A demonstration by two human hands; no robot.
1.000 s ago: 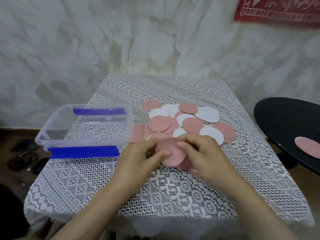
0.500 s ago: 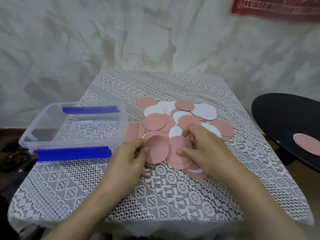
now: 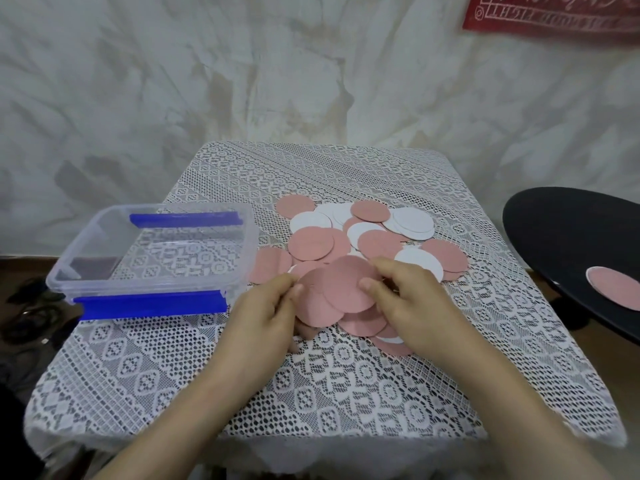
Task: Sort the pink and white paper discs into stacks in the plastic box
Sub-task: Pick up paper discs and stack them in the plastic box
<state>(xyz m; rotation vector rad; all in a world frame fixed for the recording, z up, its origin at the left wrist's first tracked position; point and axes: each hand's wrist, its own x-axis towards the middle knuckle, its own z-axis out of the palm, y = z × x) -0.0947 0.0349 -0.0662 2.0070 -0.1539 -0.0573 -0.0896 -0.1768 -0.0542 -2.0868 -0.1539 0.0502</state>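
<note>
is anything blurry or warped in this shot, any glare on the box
Head view: the red wall hanging at the top right is smeared by motion blur. Wide-angle distortion bows the lace-covered table edges. Lighting is soft and even, with faint shadows. The clear plastic box with blue clips shows only mild sheen, no hard glare. Both hands and the pink paper discs are fairly sharp.

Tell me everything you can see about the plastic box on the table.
The plastic box is a clear, shallow rectangular tub with rounded corners and no lid on it. Blue clip strips run along its far and near long sides. It sits upright on the left part of the lace tablecloth, with its left end reaching the table's edge. It looks empty: the lace pattern shows through its bottom. A pink disc lies right by its right wall; neither hand touches it.
</note>
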